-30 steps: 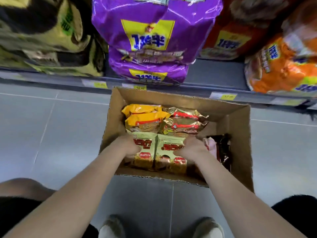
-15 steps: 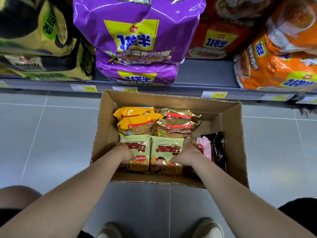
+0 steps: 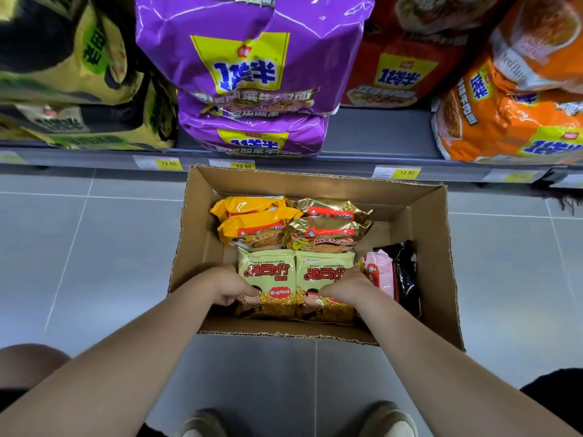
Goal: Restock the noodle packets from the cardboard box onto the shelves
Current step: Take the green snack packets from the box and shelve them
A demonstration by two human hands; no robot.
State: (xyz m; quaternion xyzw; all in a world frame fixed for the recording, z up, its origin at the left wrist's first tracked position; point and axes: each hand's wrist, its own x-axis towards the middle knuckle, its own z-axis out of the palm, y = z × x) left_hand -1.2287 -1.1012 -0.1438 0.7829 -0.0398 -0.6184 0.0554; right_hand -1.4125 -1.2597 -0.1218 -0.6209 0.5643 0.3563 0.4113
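A: Stock location?
B: left green packet [image 3: 266,272] and right green packet [image 3: 325,274], upright and touching, at the near wall of the cardboard box [image 3: 315,181].
A: Hands?
B: left hand [image 3: 225,287] grips the left one's outer edge, right hand [image 3: 345,287] the right one's. Thumbs on the faces, other fingers hidden.
A: Clearance?
B: pink packet [image 3: 378,272] just beside the right hand. Bare floor in the far-right corner.

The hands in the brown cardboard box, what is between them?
In the head view, two pale green noodle packets lie side by side between the left hand and right hand.
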